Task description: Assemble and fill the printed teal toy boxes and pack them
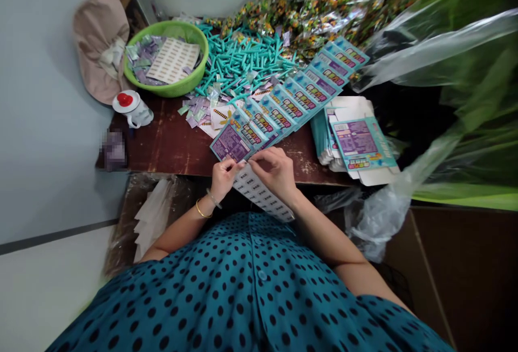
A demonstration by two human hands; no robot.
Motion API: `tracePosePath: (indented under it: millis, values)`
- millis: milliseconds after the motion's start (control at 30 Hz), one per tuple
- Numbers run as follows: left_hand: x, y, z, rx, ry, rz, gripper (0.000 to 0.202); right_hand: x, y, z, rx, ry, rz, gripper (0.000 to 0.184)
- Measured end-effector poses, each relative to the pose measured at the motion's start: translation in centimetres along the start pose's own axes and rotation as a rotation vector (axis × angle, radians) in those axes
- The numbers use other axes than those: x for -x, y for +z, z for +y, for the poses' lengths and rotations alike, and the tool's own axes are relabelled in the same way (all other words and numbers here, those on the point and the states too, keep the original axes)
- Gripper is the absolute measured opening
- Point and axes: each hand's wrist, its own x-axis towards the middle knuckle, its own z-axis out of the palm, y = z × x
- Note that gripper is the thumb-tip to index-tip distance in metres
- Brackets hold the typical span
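My left hand (pixel 224 175) and my right hand (pixel 275 170) meet at the near edge of a dark wooden table (pixel 170 147). Both pinch the top of a white sticker sheet (pixel 263 196) that hangs down toward my lap. Just beyond my fingers lies the nearest purple-and-teal flat carton (pixel 231 145), the first in an overlapping row of cartons (pixel 301 93) that runs diagonally to the back right. My left wrist carries a gold bangle.
A green bowl (pixel 190 79) with small packets and another sticker sheet stands back left. A pile of teal sticks (pixel 238 60) lies behind the row. A stack of flat cartons (pixel 356 141) sits right. A white cup with a red lid (pixel 131 106), shiny wrappers and plastic bags surround.
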Motion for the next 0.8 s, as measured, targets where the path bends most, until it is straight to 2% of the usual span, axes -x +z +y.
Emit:
tracePosePath:
  millis: [67,133,200,267,367,433,533,600,633,667,700,800]
  values:
    - [-0.2,-0.1,0.6,0.004,0.012,0.023,0.065,-1.7,-0.9,0.2,0.020,-0.005,0.032,0.013]
    - [-0.5,-0.3,1.0,0.019,0.019,0.051,0.062,-4.2,-1.9,1.1,0.032,0.014,0.118,0.016]
    - [-0.7,-0.8,0.9,0.040,0.010,0.074,0.060,-7.0,-2.7,3.0,0.055,0.050,0.237,0.017]
    - [-0.8,-1.4,0.4,0.065,-0.010,0.089,0.057,-9.5,-3.0,5.4,0.112,0.097,0.299,0.015]
    - [-0.5,-2.2,-0.9,0.119,-0.040,0.123,0.055,-11.9,-3.0,8.9,0.312,0.179,0.206,0.012]
    - [-0.2,-2.7,-1.7,0.167,-0.054,0.145,0.053,-12.4,-3.3,10.3,0.472,0.198,0.162,0.011]
    - [0.2,-3.1,-2.3,0.254,-0.073,0.152,0.049,-11.4,-4.5,10.3,0.565,0.177,0.249,0.024]
    - [0.3,-3.4,-2.3,0.323,-0.089,0.140,0.047,-9.3,-5.3,8.9,0.457,0.170,0.319,0.033]
    - [0.4,-3.5,-2.2,0.366,-0.101,0.130,0.046,-7.9,-5.4,7.8,0.345,0.166,0.309,0.035]
    - [0.4,-3.5,-2.0,0.412,-0.114,0.119,0.047,-6.1,-5.4,6.7,0.203,0.164,0.245,0.037]
    - [0.4,-3.5,-1.8,0.458,-0.127,0.108,0.048,-4.2,-5.1,5.7,0.050,0.166,0.124,0.039]
    - [0.3,-3.5,-1.5,0.548,-0.150,0.084,0.050,1.9,-3.6,3.7,-0.328,0.258,-0.337,0.051]
